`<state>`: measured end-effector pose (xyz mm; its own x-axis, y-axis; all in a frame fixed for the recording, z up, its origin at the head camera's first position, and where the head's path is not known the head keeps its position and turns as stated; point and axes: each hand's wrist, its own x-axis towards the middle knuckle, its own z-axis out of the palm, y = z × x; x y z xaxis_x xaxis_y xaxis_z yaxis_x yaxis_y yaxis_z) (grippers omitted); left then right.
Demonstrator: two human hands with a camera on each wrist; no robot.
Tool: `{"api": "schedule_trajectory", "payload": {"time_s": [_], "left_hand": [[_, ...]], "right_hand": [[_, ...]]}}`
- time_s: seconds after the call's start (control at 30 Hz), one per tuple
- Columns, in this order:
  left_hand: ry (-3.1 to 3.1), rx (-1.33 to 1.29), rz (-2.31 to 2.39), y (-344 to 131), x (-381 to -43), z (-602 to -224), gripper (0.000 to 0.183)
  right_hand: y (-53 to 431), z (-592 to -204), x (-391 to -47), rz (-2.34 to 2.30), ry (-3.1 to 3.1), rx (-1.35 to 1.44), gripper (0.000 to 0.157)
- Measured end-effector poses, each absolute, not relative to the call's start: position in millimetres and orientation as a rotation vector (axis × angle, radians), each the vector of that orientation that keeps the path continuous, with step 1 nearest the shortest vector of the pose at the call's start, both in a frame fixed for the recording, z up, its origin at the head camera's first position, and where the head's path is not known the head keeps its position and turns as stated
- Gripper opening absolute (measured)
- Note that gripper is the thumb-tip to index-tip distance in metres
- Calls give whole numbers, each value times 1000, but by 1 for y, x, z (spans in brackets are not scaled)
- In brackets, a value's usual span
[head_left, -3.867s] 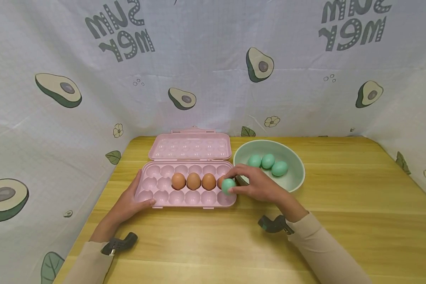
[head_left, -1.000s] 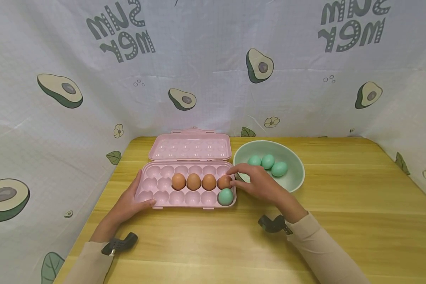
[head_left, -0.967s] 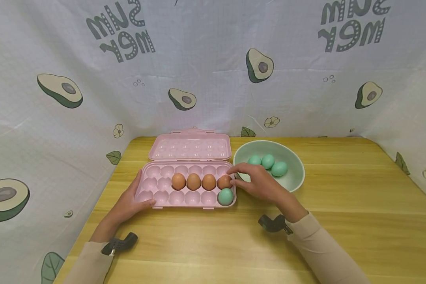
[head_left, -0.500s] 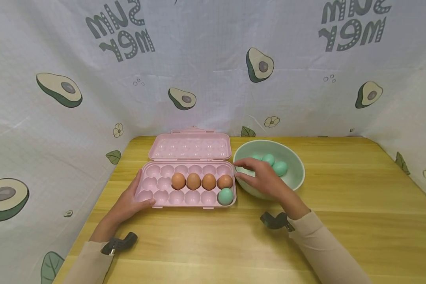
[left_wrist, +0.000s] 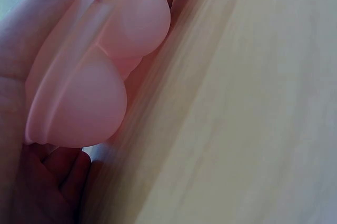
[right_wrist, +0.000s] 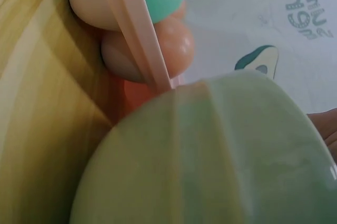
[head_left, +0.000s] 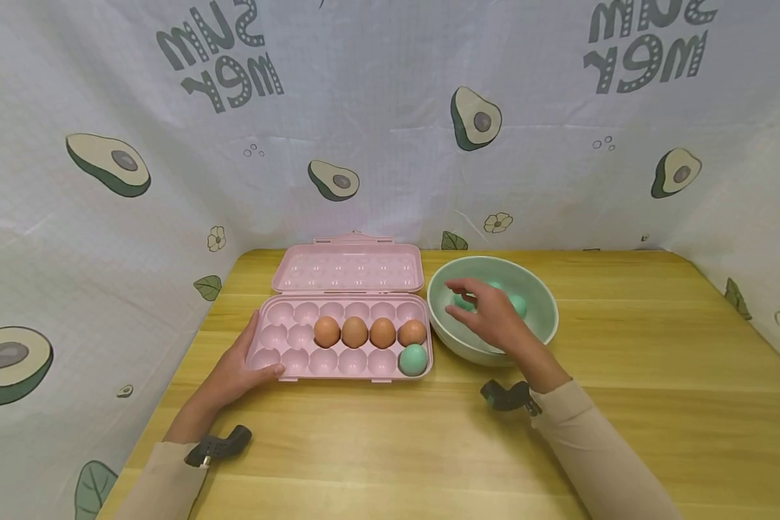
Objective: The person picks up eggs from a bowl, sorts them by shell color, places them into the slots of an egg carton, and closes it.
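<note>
Pink rectangular plastic egg tray [head_left: 325,361]: rounded cups in three rows of six, lying flat; left end gripped by the left hand [head_left: 237,368].
Pink dimpled plastic lid [head_left: 347,266]: open, laid back behind the tray.
Four brown eggs [head_left: 354,332]: seated in the four rightmost cups of the middle row.
Single mint-green egg [head_left: 413,360]: seated in the rightmost cup of the near row.
Pale green glossy rounded bowl [head_left: 541,318]: upright, just right of the tray.
Mint-green eggs in bowl [head_left: 518,305]: three visible, partly covered by the right hand [head_left: 490,318] above; contact cannot be told.
</note>
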<state>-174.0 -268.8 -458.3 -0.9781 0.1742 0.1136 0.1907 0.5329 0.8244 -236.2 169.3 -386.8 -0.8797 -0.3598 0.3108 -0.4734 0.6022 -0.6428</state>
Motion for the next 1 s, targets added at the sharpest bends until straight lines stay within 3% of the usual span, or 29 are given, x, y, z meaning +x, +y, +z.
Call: {"api": "schedule_trajectory", "payload": {"time_s": [1.0], "left_hand": [[-2754, -315, -1474, -270, -176, -461, 114]], "right_hand": [[188, -388, -255, 995, -2875, 487, 54]]}}
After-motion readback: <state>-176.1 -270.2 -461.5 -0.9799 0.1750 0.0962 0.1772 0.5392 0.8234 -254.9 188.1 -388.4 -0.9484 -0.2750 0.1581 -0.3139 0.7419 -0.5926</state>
